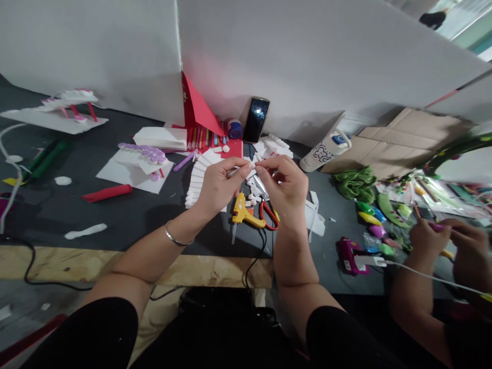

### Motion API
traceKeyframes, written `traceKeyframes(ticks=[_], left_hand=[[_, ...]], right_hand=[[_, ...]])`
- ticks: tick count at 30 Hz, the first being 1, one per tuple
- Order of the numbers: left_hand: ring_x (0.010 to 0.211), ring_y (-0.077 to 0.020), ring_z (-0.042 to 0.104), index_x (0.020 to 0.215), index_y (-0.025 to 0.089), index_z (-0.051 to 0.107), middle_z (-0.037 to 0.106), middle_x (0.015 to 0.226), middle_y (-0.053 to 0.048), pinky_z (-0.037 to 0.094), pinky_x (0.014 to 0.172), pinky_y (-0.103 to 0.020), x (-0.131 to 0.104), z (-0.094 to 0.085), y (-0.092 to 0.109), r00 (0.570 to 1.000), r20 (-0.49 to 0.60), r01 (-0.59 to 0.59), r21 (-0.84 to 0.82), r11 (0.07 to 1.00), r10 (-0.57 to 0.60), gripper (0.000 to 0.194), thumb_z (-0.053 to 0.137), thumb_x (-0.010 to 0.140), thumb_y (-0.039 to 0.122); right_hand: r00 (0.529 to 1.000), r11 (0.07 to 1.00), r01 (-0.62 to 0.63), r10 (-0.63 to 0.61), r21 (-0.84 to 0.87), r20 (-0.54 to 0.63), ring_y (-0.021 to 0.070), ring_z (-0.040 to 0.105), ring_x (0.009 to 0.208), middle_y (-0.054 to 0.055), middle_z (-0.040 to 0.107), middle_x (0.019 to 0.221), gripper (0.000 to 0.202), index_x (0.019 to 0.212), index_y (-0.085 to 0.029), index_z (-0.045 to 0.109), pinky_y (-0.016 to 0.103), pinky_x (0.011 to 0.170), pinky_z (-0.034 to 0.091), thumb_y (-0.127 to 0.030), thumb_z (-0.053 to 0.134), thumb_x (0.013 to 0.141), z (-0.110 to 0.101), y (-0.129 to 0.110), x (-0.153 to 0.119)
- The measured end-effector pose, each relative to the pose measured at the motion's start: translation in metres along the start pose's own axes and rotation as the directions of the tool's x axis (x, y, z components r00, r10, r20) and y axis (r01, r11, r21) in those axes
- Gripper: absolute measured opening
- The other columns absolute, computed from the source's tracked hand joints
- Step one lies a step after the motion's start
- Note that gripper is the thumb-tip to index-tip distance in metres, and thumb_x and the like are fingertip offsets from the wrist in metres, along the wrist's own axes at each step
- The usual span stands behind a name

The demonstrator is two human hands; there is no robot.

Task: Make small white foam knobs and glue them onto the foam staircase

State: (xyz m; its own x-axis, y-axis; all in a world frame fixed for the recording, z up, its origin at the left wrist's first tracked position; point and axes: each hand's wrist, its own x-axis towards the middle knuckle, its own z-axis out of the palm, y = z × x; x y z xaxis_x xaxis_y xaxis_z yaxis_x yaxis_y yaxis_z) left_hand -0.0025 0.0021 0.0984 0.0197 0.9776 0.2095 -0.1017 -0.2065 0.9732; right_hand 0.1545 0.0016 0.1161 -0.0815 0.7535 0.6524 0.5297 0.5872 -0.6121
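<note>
Fingertips of my left hand [223,184] and my right hand [285,185] meet over the middle of the table, both pinching a small white piece [252,165]. Its kind is too small to tell; it may be clay or paper. Just below them lies a yellow hot glue gun [246,212], with red-handled pliers or scissors [269,215] beside it. Behind my left hand, a fan of white folded strips [198,177] is partly covered. Small white bits [254,192] are scattered between the hands.
A phone [257,119] leans on the partition beside a white tumbler [325,152]. Small models on white boards [134,169] stand left, near a red clay stick [107,193]. A purple power socket [351,256] and cable lie right, where a co-worker's hands [430,236] are busy.
</note>
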Motion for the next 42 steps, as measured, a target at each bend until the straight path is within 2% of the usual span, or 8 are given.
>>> traceKeyframes(ticks=[7,11,14,19,24,27,37,42], left_hand=[[0.042,-0.0089,0.052,0.085,0.021,0.07,0.053,0.047,0.006,0.038,0.045,-0.022,-0.001,-0.001,0.001,0.998,0.066,0.011,0.043,0.999,-0.014,0.022,0.071,0.092,0.042],[0.052,-0.0107,0.063,0.088,0.02,0.067,0.064,0.055,0.004,0.045,0.051,-0.021,0.0,0.0,0.002,0.996,0.082,0.018,0.017,1.0,-0.02,0.023,0.074,0.09,0.042],[0.053,-0.01,0.064,0.087,0.02,0.067,0.069,0.062,0.001,0.043,0.048,-0.019,0.0,0.001,0.004,0.996,0.091,0.019,0.007,1.0,-0.02,0.023,0.073,0.091,0.042],[0.041,-0.0062,0.053,0.084,0.019,0.065,0.072,0.066,0.0,0.032,0.035,-0.018,-0.002,0.0,0.005,0.994,0.088,0.059,-0.009,0.998,-0.058,0.02,0.072,0.089,0.037],[0.041,-0.0058,0.054,0.085,0.017,0.068,0.072,0.066,0.001,0.038,0.039,-0.017,-0.002,0.0,0.004,0.998,0.067,0.005,-0.007,1.0,-0.005,0.015,0.072,0.089,0.032],[0.046,-0.0073,0.06,0.084,0.017,0.07,0.072,0.066,0.0,0.044,0.044,-0.017,-0.001,0.001,0.002,0.998,0.048,-0.039,0.0,0.999,0.039,0.011,0.071,0.089,0.027],[0.056,-0.0113,0.067,0.082,0.019,0.071,0.069,0.06,0.002,0.051,0.052,-0.019,0.002,-0.001,-0.001,0.998,0.034,-0.048,-0.023,0.999,0.049,0.008,0.072,0.087,0.025],[0.052,-0.0088,0.062,0.081,0.019,0.069,0.064,0.058,0.004,0.052,0.054,-0.019,0.006,-0.003,-0.006,0.997,0.038,-0.066,-0.074,0.995,0.069,0.011,0.073,0.085,0.027]], right_hand=[[1.0,1.0,-0.009,0.009,-0.024,-0.003,0.0116,0.056,0.067,-0.003,0.07,0.079,0.009,0.082,-0.025,0.07,0.027,0.057,0.044,-0.021,0.068,0.09,0.002,-0.002,-0.001],[0.997,0.998,0.025,-0.029,-0.049,-0.071,0.0109,0.052,0.063,-0.003,0.066,0.077,0.011,0.079,-0.024,0.064,0.027,0.057,0.043,-0.017,0.065,0.088,0.005,0.0,-0.001],[0.991,0.991,0.073,-0.085,-0.116,-0.1,0.0116,0.053,0.064,-0.004,0.063,0.076,0.013,0.079,-0.025,0.06,0.029,0.06,0.045,-0.017,0.065,0.087,0.007,0.004,-0.001],[0.962,0.943,0.216,-0.25,-0.252,-0.108,0.0135,0.057,0.068,-0.002,0.062,0.077,0.016,0.08,-0.026,0.056,0.03,0.064,0.047,-0.014,0.062,0.089,0.009,0.009,-0.002],[0.91,0.845,0.335,-0.405,-0.417,-0.09,0.0158,0.061,0.074,-0.001,0.062,0.075,0.02,0.08,-0.027,0.054,0.031,0.07,0.05,-0.013,0.062,0.092,0.011,0.01,-0.002],[0.888,0.814,0.384,-0.455,-0.437,-0.066,0.0159,0.059,0.074,-0.001,0.062,0.075,0.022,0.079,-0.026,0.053,0.031,0.07,0.05,-0.011,0.062,0.092,0.011,0.01,-0.002],[0.886,0.812,0.446,-0.46,-0.377,0.057,0.0168,0.063,0.08,0.001,0.072,0.086,0.013,0.09,-0.025,0.067,0.033,0.075,0.052,-0.014,0.065,0.097,0.001,0.01,-0.001],[0.901,0.839,0.428,-0.426,-0.337,0.083,0.0174,0.066,0.083,0.0,0.075,0.09,0.01,0.095,-0.028,0.073,0.037,0.081,0.053,-0.02,0.067,0.099,-0.004,0.016,0.002]])
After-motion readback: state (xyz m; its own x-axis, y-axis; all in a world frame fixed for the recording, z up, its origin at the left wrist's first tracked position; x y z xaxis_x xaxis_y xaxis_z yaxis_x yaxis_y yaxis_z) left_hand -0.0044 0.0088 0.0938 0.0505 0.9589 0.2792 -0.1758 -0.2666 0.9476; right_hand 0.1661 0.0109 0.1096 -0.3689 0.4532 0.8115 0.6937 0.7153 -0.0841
